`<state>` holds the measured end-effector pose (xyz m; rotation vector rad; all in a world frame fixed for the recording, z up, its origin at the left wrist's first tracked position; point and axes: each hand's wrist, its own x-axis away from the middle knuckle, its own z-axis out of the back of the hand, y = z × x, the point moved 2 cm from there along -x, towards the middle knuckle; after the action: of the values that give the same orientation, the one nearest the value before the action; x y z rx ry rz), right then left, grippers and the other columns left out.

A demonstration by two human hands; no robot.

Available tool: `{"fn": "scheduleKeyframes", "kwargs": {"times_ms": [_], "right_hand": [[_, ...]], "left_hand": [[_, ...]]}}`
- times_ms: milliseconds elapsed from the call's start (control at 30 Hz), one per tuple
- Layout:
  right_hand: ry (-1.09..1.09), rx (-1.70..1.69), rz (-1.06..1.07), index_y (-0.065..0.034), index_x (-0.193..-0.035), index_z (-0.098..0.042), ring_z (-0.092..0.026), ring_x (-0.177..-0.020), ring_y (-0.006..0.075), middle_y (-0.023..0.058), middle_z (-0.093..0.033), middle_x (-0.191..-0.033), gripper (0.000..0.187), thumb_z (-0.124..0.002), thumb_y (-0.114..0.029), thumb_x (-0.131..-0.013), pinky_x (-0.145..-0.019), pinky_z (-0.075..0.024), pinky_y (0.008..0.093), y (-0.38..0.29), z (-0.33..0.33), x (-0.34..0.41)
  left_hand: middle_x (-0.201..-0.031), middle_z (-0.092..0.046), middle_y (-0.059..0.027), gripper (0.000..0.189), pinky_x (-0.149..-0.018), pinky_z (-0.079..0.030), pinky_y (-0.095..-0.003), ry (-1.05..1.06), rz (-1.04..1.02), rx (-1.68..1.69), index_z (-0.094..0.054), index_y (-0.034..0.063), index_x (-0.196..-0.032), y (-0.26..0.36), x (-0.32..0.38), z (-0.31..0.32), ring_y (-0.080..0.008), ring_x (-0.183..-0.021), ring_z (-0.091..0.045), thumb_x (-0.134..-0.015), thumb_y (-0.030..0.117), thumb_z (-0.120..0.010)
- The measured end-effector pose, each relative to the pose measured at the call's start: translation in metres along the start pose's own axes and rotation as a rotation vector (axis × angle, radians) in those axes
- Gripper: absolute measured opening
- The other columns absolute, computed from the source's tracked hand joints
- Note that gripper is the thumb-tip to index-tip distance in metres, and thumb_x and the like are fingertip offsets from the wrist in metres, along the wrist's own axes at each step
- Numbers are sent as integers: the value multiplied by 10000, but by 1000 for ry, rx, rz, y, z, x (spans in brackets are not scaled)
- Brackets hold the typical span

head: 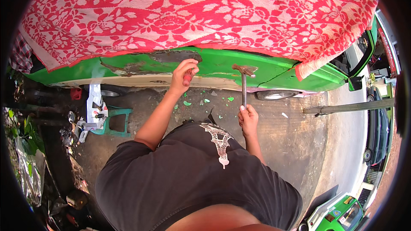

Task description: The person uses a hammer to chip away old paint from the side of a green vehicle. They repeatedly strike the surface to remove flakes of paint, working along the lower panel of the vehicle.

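Note:
My left hand (183, 75) grips the red handle (187, 79) of a hand tool, probably a screwdriver or chisel. Its tip is hard to make out, close to the edge of a bare patch (170, 56) where paint has come off the green car body (221, 63). In my right hand (249, 120) is a hammer (244, 85), held low on its shaft. The hammer head is up in front of the car side, to the right of the tool; whether it touches the panel is unclear. A red and cream floral blanket (179, 16) covers the car's upper part.
Green flakes (187, 103) litter the ground below the car. To the left stands a green plastic stool (120, 122) with items around it. A post (350, 106) rises at right, beyond the front wheel (276, 95). Other vehicles include a dark car (379, 128).

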<state>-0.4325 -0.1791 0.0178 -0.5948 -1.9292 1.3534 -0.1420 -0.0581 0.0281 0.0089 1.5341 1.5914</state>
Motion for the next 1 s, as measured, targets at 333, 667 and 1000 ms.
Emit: {"fn": "scheduleKeyframes", "kwargs": {"times_ms": [333,667,1000], "right_hand": [[24,23,23,-36,-1014,-592,-350,-479,14,-78,-428,-601,159,-631,-187,-979,-422,-254,201,-3,-25,14],[85,57,106,-57,-959,-581,-334,-435,23,-44,-458,-590,157,-623,-207,-978,-387,-236,193,4,-37,34],[14,454,262,-6,-1030,-632,-456,-625,51,-32,-515,-672,217,-587,-217,-1002,-566,-382,228,-12,-48,34]], "left_hand": [[-1111,-644,-116,101,-809,-527,-335,-29,-13,33,-650,34,-972,-3,0,13,-259,-972,-651,-885,49,-698],[-1102,-645,-122,165,-817,-525,-334,-55,-49,37,-648,37,-999,-7,3,14,-268,-979,-647,-845,7,-701],[-979,-678,-109,141,-756,-531,-336,41,-108,-86,-646,23,-980,1,-18,6,-256,-869,-665,-867,73,-715]]}}
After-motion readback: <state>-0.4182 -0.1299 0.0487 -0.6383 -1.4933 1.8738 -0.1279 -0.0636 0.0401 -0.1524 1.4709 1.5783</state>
